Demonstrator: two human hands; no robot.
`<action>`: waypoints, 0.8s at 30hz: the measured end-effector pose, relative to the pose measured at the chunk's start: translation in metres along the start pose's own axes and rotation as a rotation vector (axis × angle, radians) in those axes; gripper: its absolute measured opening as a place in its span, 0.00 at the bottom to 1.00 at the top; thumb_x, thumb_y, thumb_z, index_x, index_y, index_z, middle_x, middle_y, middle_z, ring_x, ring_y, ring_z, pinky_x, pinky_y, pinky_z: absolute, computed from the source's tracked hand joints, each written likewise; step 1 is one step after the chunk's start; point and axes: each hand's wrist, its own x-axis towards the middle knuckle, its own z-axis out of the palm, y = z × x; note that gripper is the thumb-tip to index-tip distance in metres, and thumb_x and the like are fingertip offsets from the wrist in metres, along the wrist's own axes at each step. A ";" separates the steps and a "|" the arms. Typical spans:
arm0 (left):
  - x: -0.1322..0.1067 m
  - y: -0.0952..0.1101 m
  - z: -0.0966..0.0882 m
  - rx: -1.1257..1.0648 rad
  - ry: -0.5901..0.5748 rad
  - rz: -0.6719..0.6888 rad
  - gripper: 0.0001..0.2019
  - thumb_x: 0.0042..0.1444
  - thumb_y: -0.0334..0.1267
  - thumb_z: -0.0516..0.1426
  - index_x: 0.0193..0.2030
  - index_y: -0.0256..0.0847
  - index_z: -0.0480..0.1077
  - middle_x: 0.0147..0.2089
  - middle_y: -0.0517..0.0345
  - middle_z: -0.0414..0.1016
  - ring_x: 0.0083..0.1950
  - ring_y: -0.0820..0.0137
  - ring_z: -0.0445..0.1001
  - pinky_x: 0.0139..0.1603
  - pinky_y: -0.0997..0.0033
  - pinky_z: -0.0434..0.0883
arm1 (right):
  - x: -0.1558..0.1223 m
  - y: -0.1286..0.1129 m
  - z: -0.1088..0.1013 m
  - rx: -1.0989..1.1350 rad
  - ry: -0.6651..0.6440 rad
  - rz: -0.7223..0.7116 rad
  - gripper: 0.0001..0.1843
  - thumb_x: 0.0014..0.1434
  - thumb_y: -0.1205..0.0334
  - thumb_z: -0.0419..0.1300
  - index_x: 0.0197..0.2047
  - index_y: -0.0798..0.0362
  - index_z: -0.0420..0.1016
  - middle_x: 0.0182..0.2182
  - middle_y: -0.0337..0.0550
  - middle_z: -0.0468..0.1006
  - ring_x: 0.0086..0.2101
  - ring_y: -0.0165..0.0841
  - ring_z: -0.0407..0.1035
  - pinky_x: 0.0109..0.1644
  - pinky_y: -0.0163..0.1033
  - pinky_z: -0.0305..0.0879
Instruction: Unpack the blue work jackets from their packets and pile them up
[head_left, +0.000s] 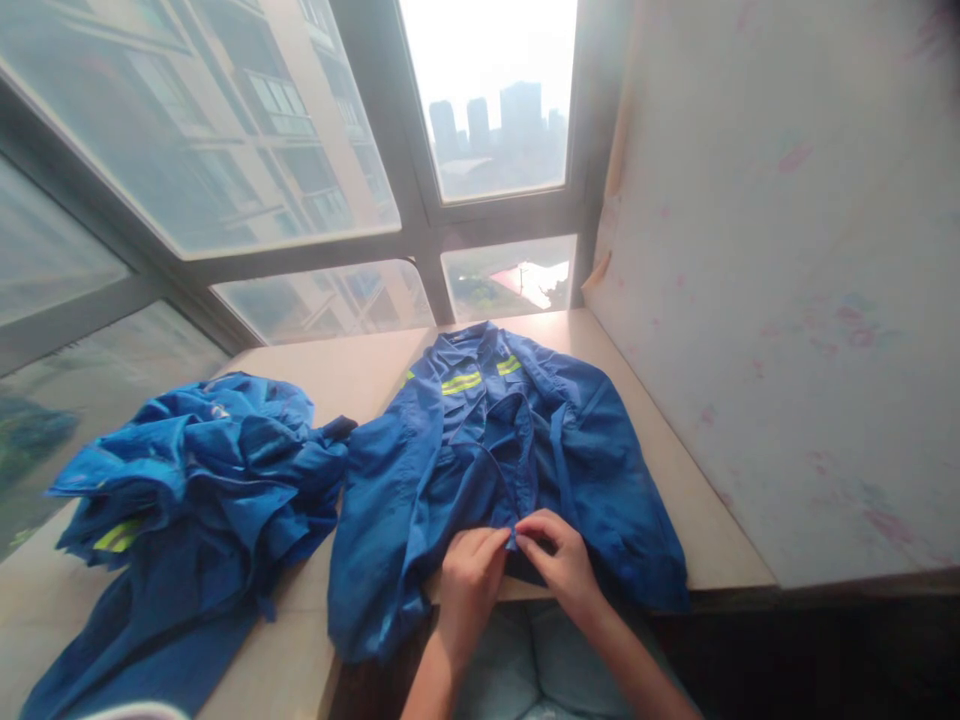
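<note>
A blue work jacket (480, 470) with yellow reflective strips lies front up, its collar toward the window and its hem at the near edge of the ledge. Both sleeves spread out to the sides. At the bottom of the front opening, my left hand (474, 570) pinches one front edge of the jacket. Close beside it, my right hand (559, 562) pinches the other edge, thumb and index finger pressed together. The fingertips of both hands nearly meet at the zipper's lower end, and the small parts between them are hard to make out.
A heap of crumpled blue clothing (217, 480) lies to the left, with a yellow strip showing. The pale ledge (720, 520) ends at a near edge. Framed windows (495, 215) stand behind, and a patterned wall (780, 300) rises on the right. A white curved rim (135, 711) shows bottom left.
</note>
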 end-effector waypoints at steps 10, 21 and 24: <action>0.000 0.008 0.001 -0.026 -0.007 -0.061 0.14 0.64 0.30 0.52 0.52 0.42 0.75 0.44 0.51 0.81 0.44 0.64 0.79 0.46 0.61 0.76 | -0.006 -0.001 0.000 -0.132 0.001 -0.066 0.03 0.59 0.61 0.64 0.38 0.49 0.77 0.34 0.42 0.76 0.34 0.35 0.72 0.40 0.40 0.71; -0.006 0.008 -0.002 -0.167 0.014 -0.107 0.12 0.64 0.31 0.56 0.50 0.45 0.76 0.44 0.54 0.81 0.44 0.66 0.79 0.45 0.64 0.76 | -0.013 0.000 0.000 -0.246 0.055 -0.135 0.09 0.63 0.64 0.60 0.32 0.48 0.79 0.30 0.41 0.78 0.34 0.35 0.73 0.39 0.39 0.70; -0.007 0.008 0.002 -0.300 0.017 -0.215 0.09 0.64 0.33 0.56 0.47 0.44 0.78 0.44 0.54 0.81 0.45 0.66 0.79 0.47 0.64 0.77 | -0.013 0.000 -0.001 -0.313 0.058 -0.228 0.11 0.64 0.66 0.60 0.30 0.48 0.78 0.30 0.41 0.78 0.34 0.34 0.73 0.39 0.38 0.69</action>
